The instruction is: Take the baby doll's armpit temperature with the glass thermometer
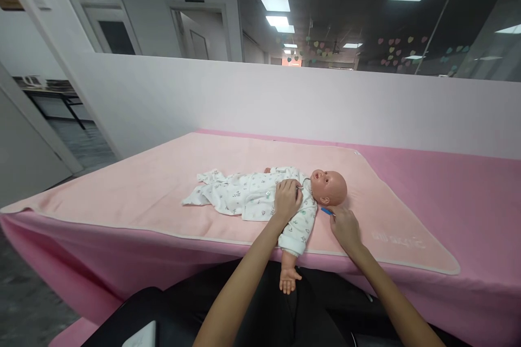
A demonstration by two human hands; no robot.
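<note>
A baby doll point(329, 187) lies on its back, head to the right, dressed in a white printed baby outfit point(232, 192). My left hand point(288, 198) rests on its upper chest by the collar, fingers curled in at the neckline of the outfit. Close beside the doll's head, my right hand point(345, 227) pinches a small, thin blue-ended stick point(326, 211), whose blue end points toward the doll's neck. Its exact kind is too small to make out. One doll arm point(288, 274) hangs over the table's front edge, between my forearms.
Under the doll is a peach mat point(146, 184) with a pale border, spread over a pink tablecloth point(459, 195). A low white partition point(285, 97) runs behind the table, with glass above it. A pale flat object point(142, 334) lies at the bottom left by my dark-clothed legs.
</note>
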